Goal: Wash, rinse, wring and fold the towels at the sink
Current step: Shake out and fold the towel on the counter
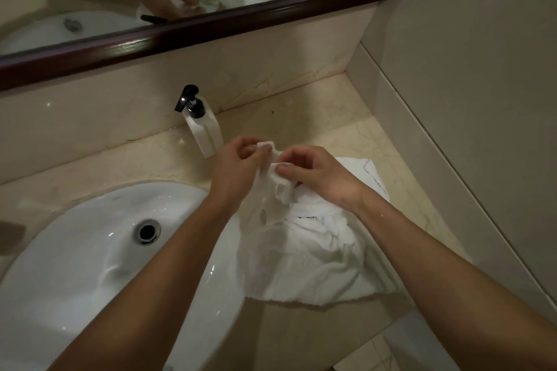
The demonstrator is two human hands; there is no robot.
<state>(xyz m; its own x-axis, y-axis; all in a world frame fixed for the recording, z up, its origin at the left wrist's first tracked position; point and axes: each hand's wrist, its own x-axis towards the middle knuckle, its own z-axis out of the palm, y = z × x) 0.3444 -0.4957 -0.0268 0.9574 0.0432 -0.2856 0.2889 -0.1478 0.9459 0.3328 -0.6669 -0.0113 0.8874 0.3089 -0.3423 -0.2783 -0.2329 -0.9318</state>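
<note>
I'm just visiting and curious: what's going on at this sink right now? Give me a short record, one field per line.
place: bathroom counter with a white sink and a mirror above
left hand: pinches an edge of the white towel
right hand: pinches the same edge, close beside the left
towel: bunched on the counter right of the sink, partly over the rim
second towel: lies flat beneath and behind it
soap bottle: white, black pump, upright by the wall
drain: open, basin looks free of standing water

Head view, close, facing down over sink [90, 250], counter [346, 129].
</note>
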